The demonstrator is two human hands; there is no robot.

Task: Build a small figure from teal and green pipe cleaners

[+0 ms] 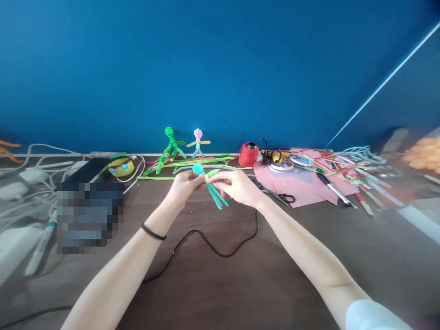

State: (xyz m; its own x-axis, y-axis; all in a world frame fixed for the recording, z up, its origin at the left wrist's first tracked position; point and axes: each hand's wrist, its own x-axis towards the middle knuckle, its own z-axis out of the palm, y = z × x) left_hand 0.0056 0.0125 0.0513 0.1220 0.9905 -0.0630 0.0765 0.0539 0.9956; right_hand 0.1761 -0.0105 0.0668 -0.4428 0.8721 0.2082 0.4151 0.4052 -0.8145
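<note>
Left hand (184, 185) and right hand (239, 187) are raised above the table (240, 275), both closed on one pipe-cleaner figure (208, 181). The left pinches it below the teal coiled head; the right fingertips grip the green arm piece. Teal strands hang loose beneath. The figure is judged light, soft-surfaced and easily bent; hold at the twisted core, not the free ends. Beyond: loose pipe cleaners (192, 162), two finished figures (185, 144), red thread spool (249, 154), scissors (280, 196).

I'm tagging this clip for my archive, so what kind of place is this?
Probably a home craft desk against a blue wall. Both hands, left hand and right hand, hold a pipe-cleaner piece; finished pipe-cleaner figures, a red thread spool and scissors lie on the wooden desk.
</note>
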